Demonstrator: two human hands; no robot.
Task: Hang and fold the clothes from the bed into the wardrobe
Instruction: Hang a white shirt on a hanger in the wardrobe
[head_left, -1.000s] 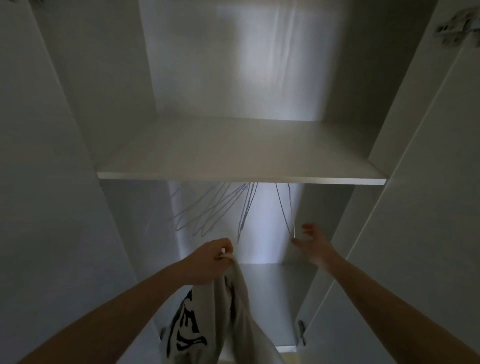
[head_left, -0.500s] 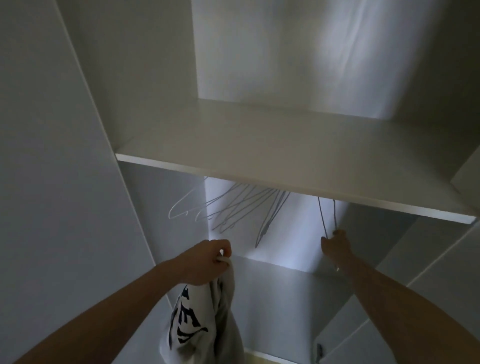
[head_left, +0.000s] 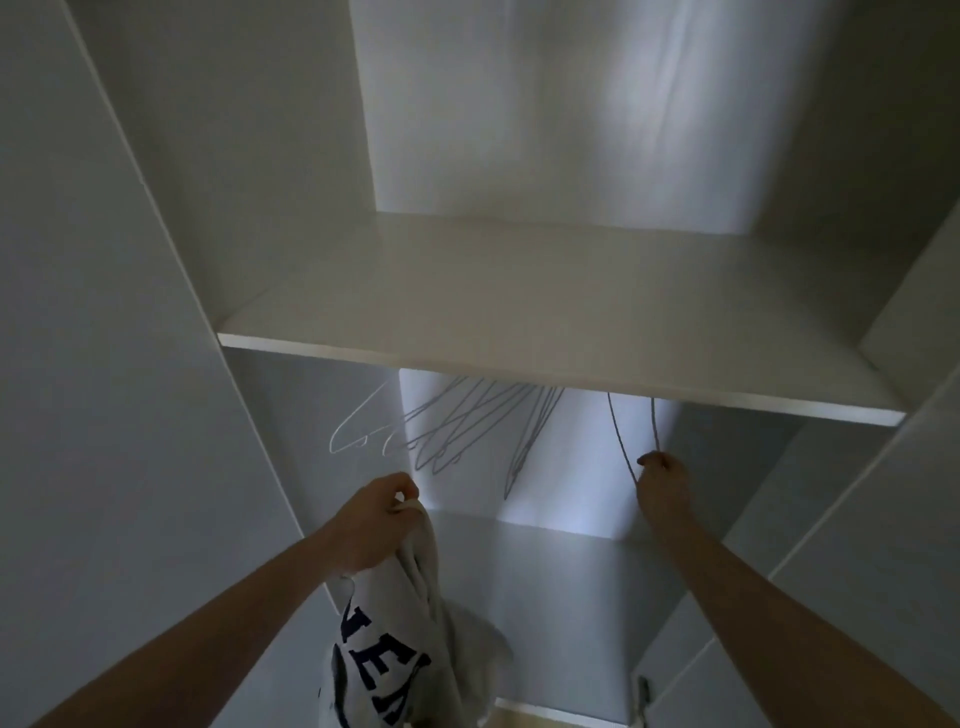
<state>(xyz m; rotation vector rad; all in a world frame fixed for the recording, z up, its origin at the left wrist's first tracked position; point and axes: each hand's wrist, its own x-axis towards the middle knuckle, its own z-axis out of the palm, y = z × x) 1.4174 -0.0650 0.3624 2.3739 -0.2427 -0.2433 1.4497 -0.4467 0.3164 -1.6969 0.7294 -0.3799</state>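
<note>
Right hand: the right hand (head_left: 662, 486) has closed the gap it showed a second ago; then spread just short of the wire, its fingers now curl round the lower end of the lone hanger (head_left: 621, 441) under the shelf (head_left: 519, 312).
Meaning: a hanger is secured, so lifting it off the unseen rail looks like the next step.
Left hand: the left hand (head_left: 376, 517) keeps its fist bunched on the sweatshirt (head_left: 395, 649), as before.
Sweatshirt: pale grey, dark block lettering, dangling crumpled below the fist at the wardrobe opening, not yet hung.
Spare hangers: a fanned cluster (head_left: 447, 431) hangs left of the gripped one.
</note>
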